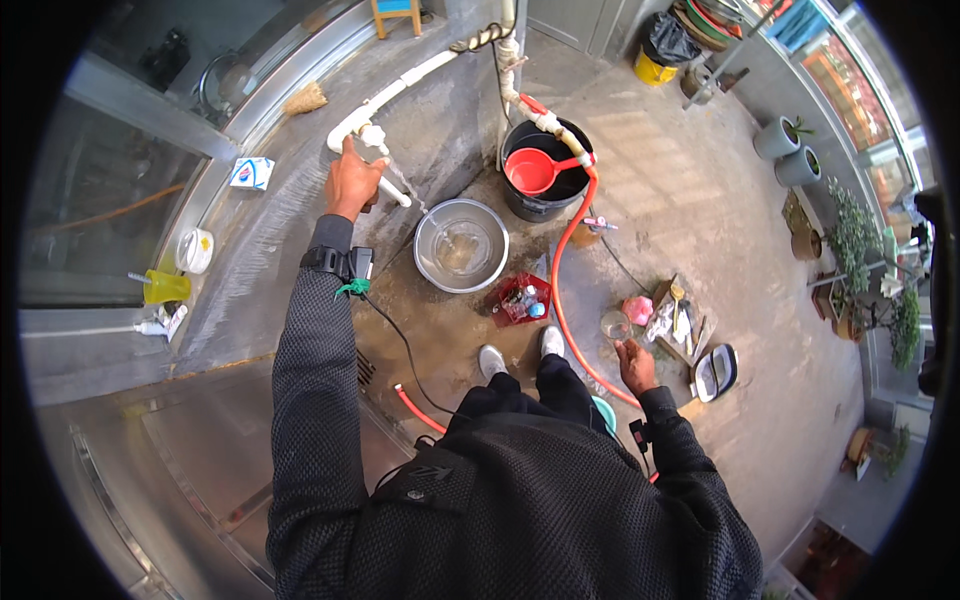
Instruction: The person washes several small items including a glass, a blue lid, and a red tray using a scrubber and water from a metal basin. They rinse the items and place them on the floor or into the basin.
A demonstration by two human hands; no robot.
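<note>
My left hand (351,184) is stretched out beside a white plastic tap (373,136) on a white pipe. Its index finger and thumb are spread on either side of the tap, and the other fingers are curled. Water (406,180) runs from the tap into a grey metal basin (425,264) on the floor, which has water in it. My right hand (636,367), low on the other side, grips a clear glass (616,325), whose contents I cannot make out.
A black bucket (534,208) holds a red dipper (529,171). An orange hose (559,262) curves across the floor past a red container (517,315) of bottles. At right are a box (694,341) of odds and ends, a pink object (637,310) and an oval tub (715,373).
</note>
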